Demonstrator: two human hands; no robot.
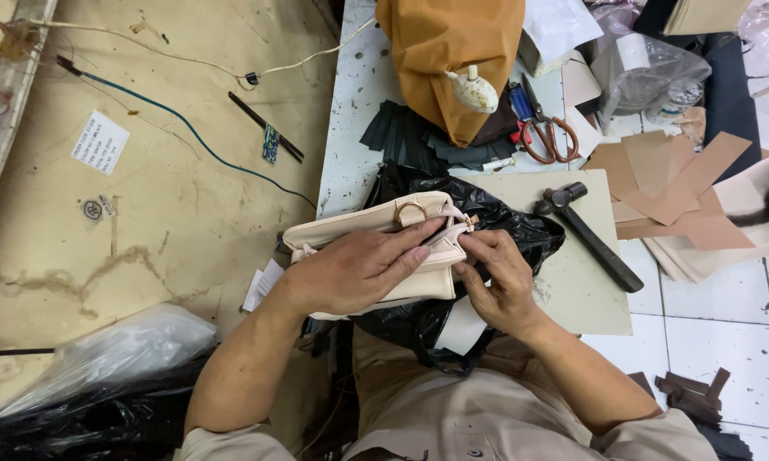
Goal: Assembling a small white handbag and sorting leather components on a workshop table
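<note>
A cream leather handbag (361, 227) with a gold ring and a zipper lies across a black plastic bag (521, 224) at the table's near edge. My left hand (359, 266) lies flat over the handbag's side, fingers reaching toward the zipper end. Fingers of my right hand (497, 282) pinch the bag's right end by the zipper pull.
A black hammer (591, 236) lies on a pale cutting board (582, 286) to the right. Scissors (545, 130), a tan bag (448, 53), dark leather pieces (399, 134) and brown card pieces (668, 181) sit farther back. Plastic bags (103, 376) and cables (188, 128) lie on the floor to the left.
</note>
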